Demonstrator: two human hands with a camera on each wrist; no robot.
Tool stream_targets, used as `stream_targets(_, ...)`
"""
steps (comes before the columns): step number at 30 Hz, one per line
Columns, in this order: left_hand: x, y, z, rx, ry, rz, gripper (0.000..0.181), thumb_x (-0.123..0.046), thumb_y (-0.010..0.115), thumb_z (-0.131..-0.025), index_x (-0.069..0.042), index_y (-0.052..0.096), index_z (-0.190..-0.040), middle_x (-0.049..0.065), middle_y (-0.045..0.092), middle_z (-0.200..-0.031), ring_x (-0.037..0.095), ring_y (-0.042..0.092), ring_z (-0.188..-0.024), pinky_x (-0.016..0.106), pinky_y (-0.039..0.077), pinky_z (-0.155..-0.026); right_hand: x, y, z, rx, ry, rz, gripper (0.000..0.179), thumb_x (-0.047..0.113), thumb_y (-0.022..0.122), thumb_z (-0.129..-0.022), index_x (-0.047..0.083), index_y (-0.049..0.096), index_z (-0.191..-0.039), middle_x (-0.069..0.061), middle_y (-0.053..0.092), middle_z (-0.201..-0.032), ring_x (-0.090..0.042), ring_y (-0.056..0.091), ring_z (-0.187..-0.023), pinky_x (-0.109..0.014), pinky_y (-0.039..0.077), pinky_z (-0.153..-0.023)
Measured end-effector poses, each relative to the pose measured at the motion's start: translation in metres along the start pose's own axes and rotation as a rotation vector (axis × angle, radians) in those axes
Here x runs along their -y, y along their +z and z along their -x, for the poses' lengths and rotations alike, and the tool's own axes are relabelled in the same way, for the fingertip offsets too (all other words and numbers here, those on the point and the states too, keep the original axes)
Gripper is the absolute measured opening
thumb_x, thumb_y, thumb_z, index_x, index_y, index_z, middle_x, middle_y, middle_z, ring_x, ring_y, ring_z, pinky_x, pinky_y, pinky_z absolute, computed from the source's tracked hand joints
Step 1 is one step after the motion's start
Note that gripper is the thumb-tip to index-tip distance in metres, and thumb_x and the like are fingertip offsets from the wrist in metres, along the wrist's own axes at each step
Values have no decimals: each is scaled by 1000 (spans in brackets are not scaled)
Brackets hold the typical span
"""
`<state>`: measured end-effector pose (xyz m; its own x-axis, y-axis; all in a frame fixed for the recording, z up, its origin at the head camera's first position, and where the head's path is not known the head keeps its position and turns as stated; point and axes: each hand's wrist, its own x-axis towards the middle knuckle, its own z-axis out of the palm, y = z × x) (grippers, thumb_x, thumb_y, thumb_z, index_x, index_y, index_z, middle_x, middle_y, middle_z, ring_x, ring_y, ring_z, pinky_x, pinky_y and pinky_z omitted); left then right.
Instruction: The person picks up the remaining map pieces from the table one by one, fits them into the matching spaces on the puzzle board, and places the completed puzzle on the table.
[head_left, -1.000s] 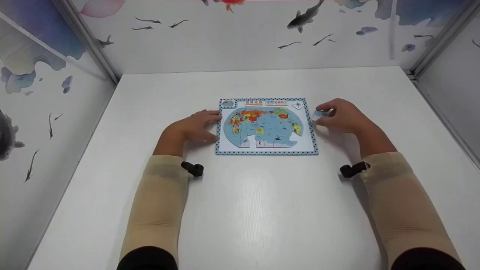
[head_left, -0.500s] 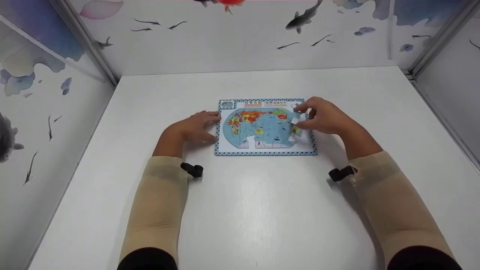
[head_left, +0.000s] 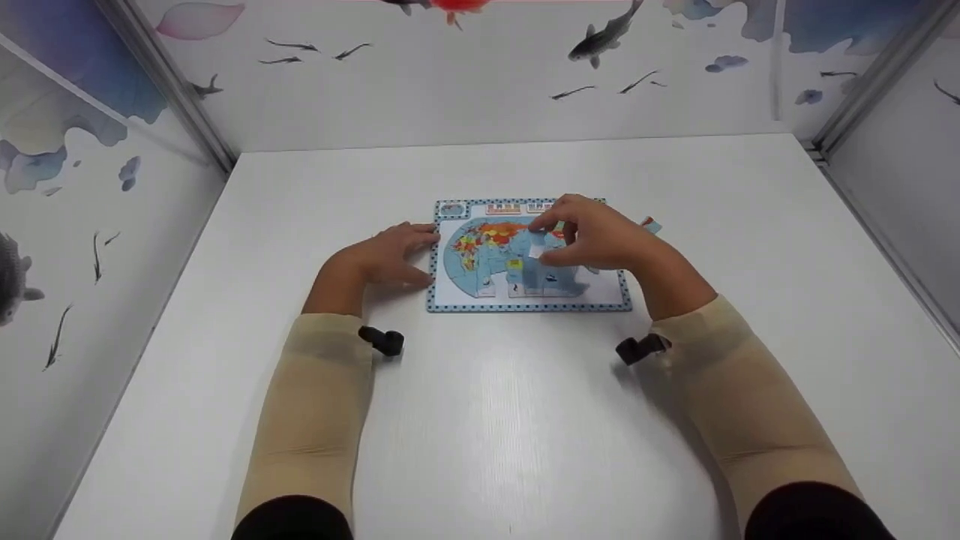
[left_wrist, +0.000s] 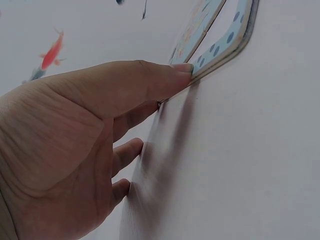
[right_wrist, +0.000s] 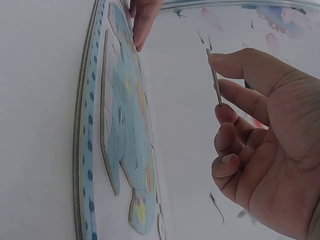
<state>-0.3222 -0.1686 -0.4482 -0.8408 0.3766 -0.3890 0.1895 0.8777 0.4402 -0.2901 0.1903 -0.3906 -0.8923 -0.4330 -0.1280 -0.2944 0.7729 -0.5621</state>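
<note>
A world map jigsaw puzzle board (head_left: 525, 307) with a blue dotted border lies flat on the white table, its map partly filled with pieces. Against its left edge rests my left hand (head_left: 390, 255), fingers extended; in the left wrist view the thumb (left_wrist: 165, 80) touches the board's corner region. My right hand (head_left: 596, 234) hovers over the map and pinches a small puzzle piece (head_left: 537, 246) between thumb and fingers. Seen edge-on in the right wrist view, that thin piece (right_wrist: 215, 77) is held above the board, other fingers curled. The right hand hides the map's upper right.
Another small blue and red piece (head_left: 652, 225) shows just right of the board, partly behind the right wrist. Gaps in the map show at its lower edge. White walls (head_left: 465, 90) printed with fish surround the table (head_left: 480, 420) at the back and sides.
My right hand has carried the puzzle piece leftward from beside the board's right edge to over the middle of the map. The left hand stays at the left edge.
</note>
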Motion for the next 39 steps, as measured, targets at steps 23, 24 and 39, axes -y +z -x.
stream_targets(23, -1, 0, 1, -14, -13, 13, 88, -40, 80, -93, -40, 35, -168, -15, 17, -181, 25, 0, -172, 63, 9, -137, 25, 35, -20, 76, -30, -42, 42, 33, 86, -89, 31, 75, -129, 2, 63, -126, -25, 59, -101, -35, 56, -82)
stream_targets(24, -2, 0, 1, -15, -15, 17, 88, -39, 81, -93, -40, 35, -167, -15, 16, -181, 25, 1, -172, 63, 9, -137, 24, 37, -20, 76, -23, -41, 42, 33, 87, -89, 32, 75, -128, 3, 62, -126, -25, 59, -101, -35, 56, -82)
stream_targets(39, -2, 0, 3, -12, -12, 12, 88, -41, 80, -93, -40, 34, -168, -15, 15, -181, 25, 0, -172, 63, 9, -137, 17, 59, -27, 129, 65, 40, 41, 36, 90, -86, 38, 75, -124, 9, 60, -126, -22, 58, -115, -45, 51, -106)
